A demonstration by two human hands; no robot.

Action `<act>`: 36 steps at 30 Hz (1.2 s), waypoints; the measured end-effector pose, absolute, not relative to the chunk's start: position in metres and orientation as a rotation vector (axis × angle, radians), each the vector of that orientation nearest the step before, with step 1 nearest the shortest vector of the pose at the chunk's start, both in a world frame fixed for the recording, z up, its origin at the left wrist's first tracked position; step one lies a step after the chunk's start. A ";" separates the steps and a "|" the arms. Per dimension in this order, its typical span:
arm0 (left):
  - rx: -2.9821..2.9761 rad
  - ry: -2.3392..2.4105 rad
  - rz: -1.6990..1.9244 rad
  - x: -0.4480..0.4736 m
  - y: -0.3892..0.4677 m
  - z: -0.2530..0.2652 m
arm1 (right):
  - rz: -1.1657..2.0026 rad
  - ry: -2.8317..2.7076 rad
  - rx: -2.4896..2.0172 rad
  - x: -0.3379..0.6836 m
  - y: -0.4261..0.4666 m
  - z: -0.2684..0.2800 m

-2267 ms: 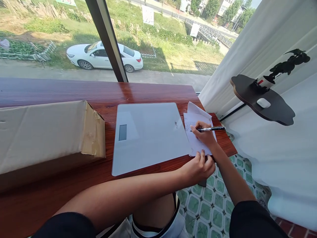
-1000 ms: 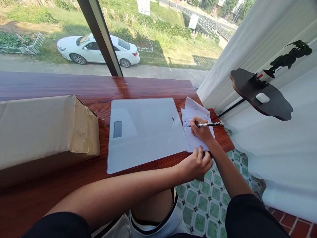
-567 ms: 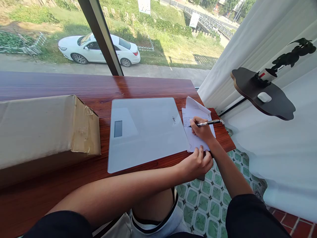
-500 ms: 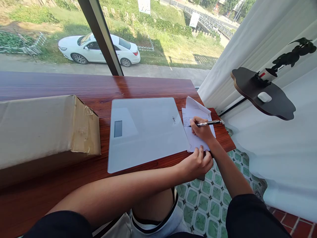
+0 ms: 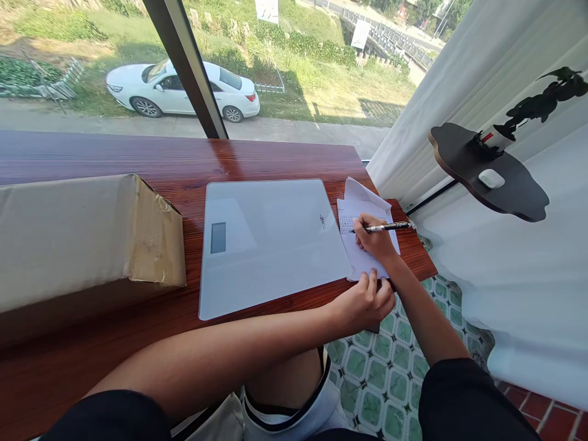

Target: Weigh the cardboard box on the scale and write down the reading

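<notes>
Under your right hand [image 5: 374, 240], gripping the black-and-silver pen [image 5: 384, 228], the white paper sheet [image 5: 362, 260] looks partly written; your left hand [image 5: 367, 301] pins its near edge.

the writing on the paper [image 5: 365, 211] is too small to read, and the right hand [image 5: 374, 239] covers its middle. the cardboard box [image 5: 82, 236] runs off the left edge, and a dark object under the left hand [image 5: 365, 303] is mostly hidden.

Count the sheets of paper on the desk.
2 visible: a flat written sheet under the right hand holding the pen, and a folded sheet behind it. More may lie hidden beneath.
</notes>
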State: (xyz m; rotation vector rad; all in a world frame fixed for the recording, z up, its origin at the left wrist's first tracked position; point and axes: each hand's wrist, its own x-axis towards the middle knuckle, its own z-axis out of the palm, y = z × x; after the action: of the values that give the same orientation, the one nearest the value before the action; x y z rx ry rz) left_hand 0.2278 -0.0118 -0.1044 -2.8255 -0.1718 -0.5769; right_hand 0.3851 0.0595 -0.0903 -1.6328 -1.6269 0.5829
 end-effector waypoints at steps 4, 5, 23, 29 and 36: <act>-2.821 -0.178 -0.600 0.228 -0.011 -0.104 | 0.570 -1.647 -1.633 0.385 0.060 -0.091; -2.828 -0.174 -0.589 0.228 -0.011 -0.104 | 0.576 -1.645 -1.632 0.385 0.060 -0.091; -2.865 -0.148 -0.503 0.227 -0.011 -0.098 | 0.133 -1.548 -1.690 0.388 0.059 -0.087; -2.852 -0.145 -0.504 0.226 -0.012 -0.100 | -0.222 -1.430 -1.784 0.405 0.061 -0.082; -2.732 -0.188 -0.641 0.226 -0.011 -0.103 | -0.184 -1.307 -1.881 0.424 0.064 -0.088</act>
State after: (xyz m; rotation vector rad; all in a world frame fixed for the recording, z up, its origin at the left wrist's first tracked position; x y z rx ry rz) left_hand 0.2259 -0.0115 -0.1027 -2.7317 -0.1884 -0.6410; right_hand 0.4244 0.0642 -0.0884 -1.8808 -1.3065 -0.1840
